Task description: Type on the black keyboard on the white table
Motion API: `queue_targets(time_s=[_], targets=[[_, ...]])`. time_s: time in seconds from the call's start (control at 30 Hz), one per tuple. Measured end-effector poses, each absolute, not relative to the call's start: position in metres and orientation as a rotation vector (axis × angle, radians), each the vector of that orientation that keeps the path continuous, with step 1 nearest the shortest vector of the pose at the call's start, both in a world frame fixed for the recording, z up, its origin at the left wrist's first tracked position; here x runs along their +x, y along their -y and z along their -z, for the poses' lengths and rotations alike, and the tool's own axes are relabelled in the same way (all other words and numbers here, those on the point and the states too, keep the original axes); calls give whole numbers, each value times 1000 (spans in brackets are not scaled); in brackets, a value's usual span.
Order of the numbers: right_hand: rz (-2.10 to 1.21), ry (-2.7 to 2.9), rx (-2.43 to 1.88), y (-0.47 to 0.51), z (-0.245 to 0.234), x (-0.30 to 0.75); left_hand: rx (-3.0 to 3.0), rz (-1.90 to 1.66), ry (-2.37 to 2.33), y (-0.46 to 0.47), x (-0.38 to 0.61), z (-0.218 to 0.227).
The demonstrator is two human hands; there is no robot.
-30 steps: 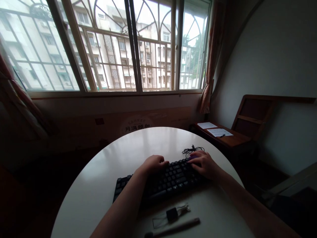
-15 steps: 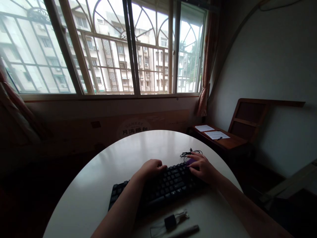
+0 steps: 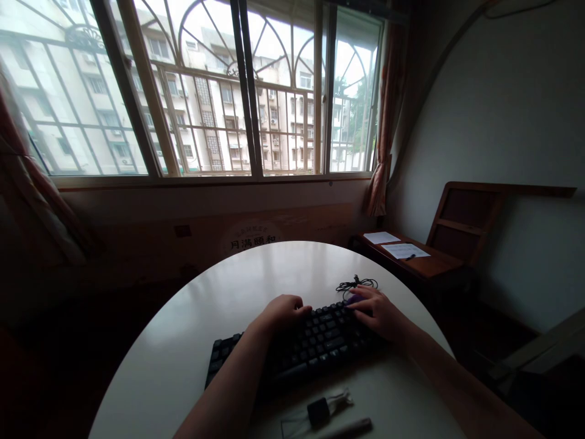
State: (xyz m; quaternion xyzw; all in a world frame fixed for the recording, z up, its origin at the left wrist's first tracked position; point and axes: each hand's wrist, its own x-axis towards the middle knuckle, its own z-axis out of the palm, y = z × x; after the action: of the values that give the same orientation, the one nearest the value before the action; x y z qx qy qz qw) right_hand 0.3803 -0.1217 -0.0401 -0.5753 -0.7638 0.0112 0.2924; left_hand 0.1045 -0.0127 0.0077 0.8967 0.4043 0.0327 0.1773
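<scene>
A black keyboard [image 3: 320, 341] lies at a slant on the round white table [image 3: 183, 323]. My left hand [image 3: 287, 310] rests at its far edge, fingers curled and mostly hidden, thumb against the edge; it grips the keyboard there. At the keyboard's far right corner, my right hand [image 3: 375, 310] has its fingers bent over a purple lump [image 3: 353, 299], which is largely covered by them. What the lump is made of, I cannot make out. Just beyond these fingers lies a coiled black cable [image 3: 347, 285].
Near the table's front lie a small tool with a black body [image 3: 319, 413], wire loops and a pale end, and a dark-tipped stick [image 3: 361, 425]. A wooden chair [image 3: 439, 265] at the right bears printed sheets [image 3: 404, 251] and a pen [image 3: 410, 257]. Barred windows [image 3: 283, 122] stand beyond.
The whole view has shifted slightly, so everything appears a little further right. Both hands keep nearly the same places on the keyboard, the right one still over the purple lump.
</scene>
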Motion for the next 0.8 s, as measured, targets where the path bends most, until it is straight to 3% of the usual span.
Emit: queue_targets(time_s=[0.8], targets=[[-27, 1976, -1512, 119, 43, 379, 2552, -110, -1141, 8, 103, 0]])
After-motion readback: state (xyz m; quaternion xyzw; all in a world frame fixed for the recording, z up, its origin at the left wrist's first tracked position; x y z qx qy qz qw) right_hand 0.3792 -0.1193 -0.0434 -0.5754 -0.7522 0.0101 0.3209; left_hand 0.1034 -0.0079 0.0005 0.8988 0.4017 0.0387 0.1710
